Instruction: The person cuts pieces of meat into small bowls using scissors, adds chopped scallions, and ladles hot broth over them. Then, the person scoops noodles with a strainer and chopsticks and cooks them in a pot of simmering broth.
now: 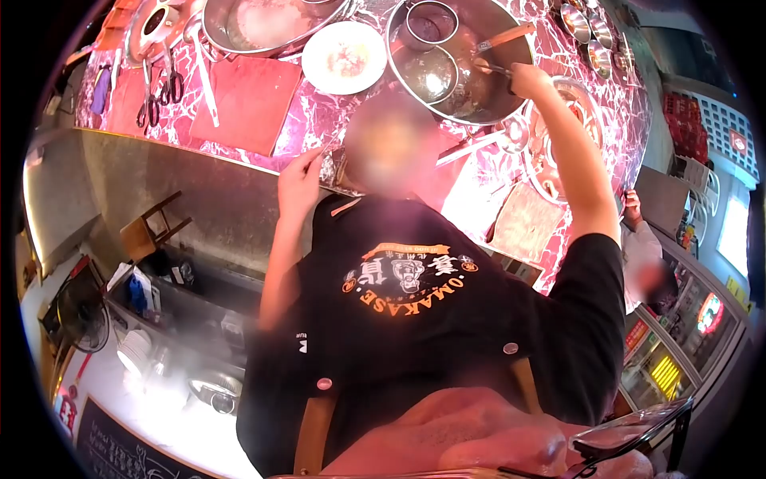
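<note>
My right hand is closed around the handle of a utensil, over the right side of a big metal pot; the utensil's far end is not clear. In the pot's dark liquid sit two round metal-rimmed strainers or ladles, and a wooden handle leans on the pot's side. Lower and to the left, my left hand is at the counter's near edge, fingers pinched together; anything between them is too small to make out. A white bowl with pale, reddish contents stands left of the pot.
Another pot stands at far left, with scissors and a red board near it. A clear-sided basin and a wooden board lie to the right. Another person's hand shows at far right.
</note>
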The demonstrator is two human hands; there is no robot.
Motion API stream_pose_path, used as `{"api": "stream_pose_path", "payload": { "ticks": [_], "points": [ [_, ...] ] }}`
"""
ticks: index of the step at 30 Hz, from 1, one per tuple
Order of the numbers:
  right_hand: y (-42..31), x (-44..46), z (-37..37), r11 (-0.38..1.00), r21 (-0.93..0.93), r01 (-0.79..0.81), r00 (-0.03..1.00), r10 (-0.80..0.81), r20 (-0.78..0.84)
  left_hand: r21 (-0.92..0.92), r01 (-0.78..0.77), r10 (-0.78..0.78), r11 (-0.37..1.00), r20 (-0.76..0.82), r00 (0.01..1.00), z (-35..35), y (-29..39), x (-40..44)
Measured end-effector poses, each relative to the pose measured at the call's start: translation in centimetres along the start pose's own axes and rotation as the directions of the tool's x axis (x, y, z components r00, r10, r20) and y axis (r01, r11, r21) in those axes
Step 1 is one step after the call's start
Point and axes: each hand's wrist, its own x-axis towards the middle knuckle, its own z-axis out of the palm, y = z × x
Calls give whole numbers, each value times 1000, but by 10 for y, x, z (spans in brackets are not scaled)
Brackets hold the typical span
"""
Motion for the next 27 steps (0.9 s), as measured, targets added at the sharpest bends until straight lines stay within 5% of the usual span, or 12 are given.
{"api": "stream_pose_path", "payload": {
  "ticks": [3, 5, 7, 8, 10, 12, 15, 17, 21, 23, 27],
  "points": [
    [30, -47, -5, 978, 195, 75, 997, -66, -48, -10, -132, 132, 991, 85, 988, 22, 6, 22],
    [54, -67, 14, 856, 503, 123, 992, -113, -50, -13, -109, 110, 994, 222, 969, 34, 48, 29],
    [33, -115, -11, 719, 694, 11, 993, -89, 77, 229, -270, 213, 935, 243, 946, 73, 13, 64],
    [30, -126, -6, 606, 796, 0, 989, -115, 88, 186, -308, 260, 933, 244, 934, 76, 41, 61],
    [27, -141, 4, 343, 939, -31, 980, -174, 96, 193, -425, 369, 884, 271, 889, 75, 95, 60],
    [7, -165, 3, 320, 945, -63, 973, -190, 129, 250, -550, 469, 797, 316, 825, 73, 112, 61],
    [-11, -172, 25, 352, 935, 47, 973, -229, 38, 209, -645, 580, 735, 299, 757, 71, 117, 51],
    [-24, -183, 33, 637, 725, 262, 965, -182, -190, 193, -676, 629, 711, 254, 734, 71, 109, 43],
    [-76, -231, -3, 818, 530, 224, 969, -132, -206, 260, -546, 533, 797, 123, 837, 78, 71, 29],
    [-88, -228, 19, 761, 536, 366, 915, -190, -355, 277, -435, 426, 857, 96, 900, 76, 49, 20],
    [-125, -239, 36, 729, 569, 381, 917, -222, -330, 402, -286, 243, 870, 157, 957, 43, 41, -25]
  ]
}}
